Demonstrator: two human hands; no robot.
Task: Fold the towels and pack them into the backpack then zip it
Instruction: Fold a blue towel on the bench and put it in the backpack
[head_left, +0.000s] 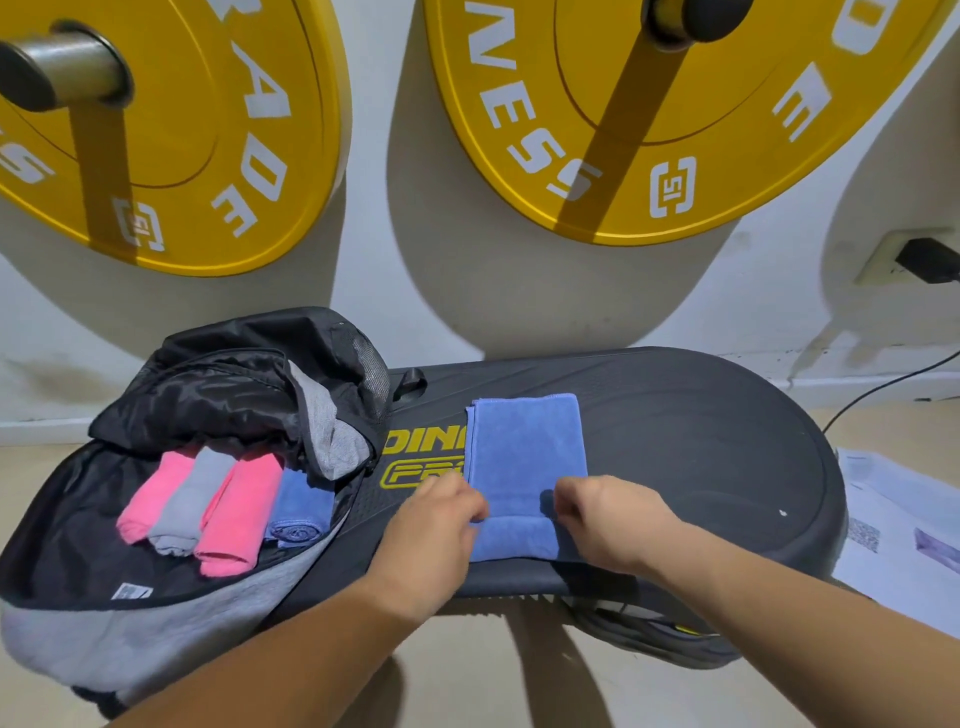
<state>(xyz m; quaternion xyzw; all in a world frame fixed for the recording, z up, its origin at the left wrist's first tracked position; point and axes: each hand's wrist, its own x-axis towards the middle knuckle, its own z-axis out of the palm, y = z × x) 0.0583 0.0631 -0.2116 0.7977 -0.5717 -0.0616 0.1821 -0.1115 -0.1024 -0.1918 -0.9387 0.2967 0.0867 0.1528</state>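
Both hands are at the 6 o'clock end of the flat blue towel (524, 452). The left hand (441, 512) has its fingers curled over the towel's near left corner, and the right hand (608, 514) has its fingers curled over the near right corner. They pinch the cloth where it makes a small fat fold, so it looks like they are starting to roll it away toward 12 o'clock.

The blue towel lies long and thin on the black board (701, 441), just beside the yellow words. The backpack (156, 613) lies open at 9 o'clock from the towel, with its flap thrown back. Four rolled towels sit inside it, side by side and touching – a pink one (150, 501), a grey one (189, 499), another pink one (239, 519) and a small blue one (301, 506).

So most of the job looks done. What is left is to roll this last towel, put it in the bag next to the others, and zip the bag shut – the zip is wide open now
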